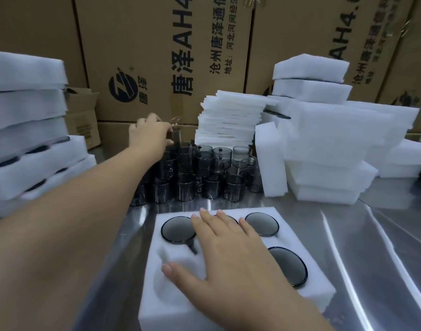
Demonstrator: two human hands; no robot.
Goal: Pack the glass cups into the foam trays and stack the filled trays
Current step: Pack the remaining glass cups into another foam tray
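Note:
A white foam tray (231,304) lies on the steel table in front of me, with dark glass cups set in its holes: one far left (178,229), one far right (262,223), one near right (289,265). The near-left hole (167,256) shows bare foam. My right hand (231,254) lies flat on the tray's middle, fingers straight. My left hand (152,134) reaches to the back of a cluster of loose smoky glass cups (195,177) and grips one cup (177,137) at its top.
Filled foam trays are stacked at the left (30,149). Thin foam sheets (231,118) are piled behind the cups. More foam trays stand at the right (328,151), one on its edge (271,158). Cardboard boxes (156,56) wall the back.

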